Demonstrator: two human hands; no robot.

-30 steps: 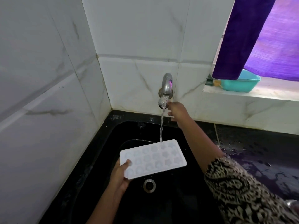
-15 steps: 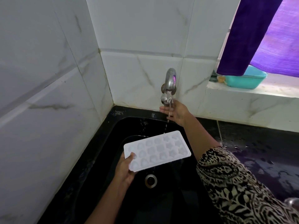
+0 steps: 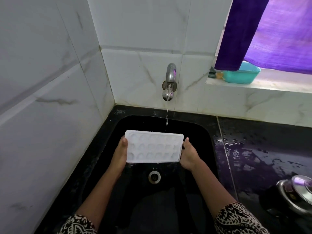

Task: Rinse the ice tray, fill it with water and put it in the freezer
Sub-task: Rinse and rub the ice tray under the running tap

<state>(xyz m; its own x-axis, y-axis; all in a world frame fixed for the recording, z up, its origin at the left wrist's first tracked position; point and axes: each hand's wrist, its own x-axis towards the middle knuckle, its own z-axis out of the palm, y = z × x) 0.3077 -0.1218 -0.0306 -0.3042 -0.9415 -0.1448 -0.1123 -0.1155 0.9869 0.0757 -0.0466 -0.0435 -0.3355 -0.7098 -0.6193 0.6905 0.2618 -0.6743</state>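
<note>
A white ice tray (image 3: 153, 146) with several small moulds is held level over the black sink (image 3: 194, 125), cavities facing up. My left hand (image 3: 120, 153) grips its left short end, thumb on the rim. My right hand (image 3: 188, 153) grips its right short end, fingers under the tray. The steel tap (image 3: 169, 81) on the tiled back wall lets only a thin trickle fall just behind the tray's far edge. A few drops hang from the tray's near edge above the drain (image 3: 154, 177).
White tiled walls close in on the left and back. The wet black counter (image 3: 263, 152) lies to the right, with a steel pressure cooker lid (image 3: 298, 191) at its near right. A teal tub (image 3: 240, 74) sits on the window ledge under a purple curtain (image 3: 270, 31).
My right hand left the tap and came down to take the tray's right end. The stream thinned to a trickle. The tray turned square to me and sits level.
</note>
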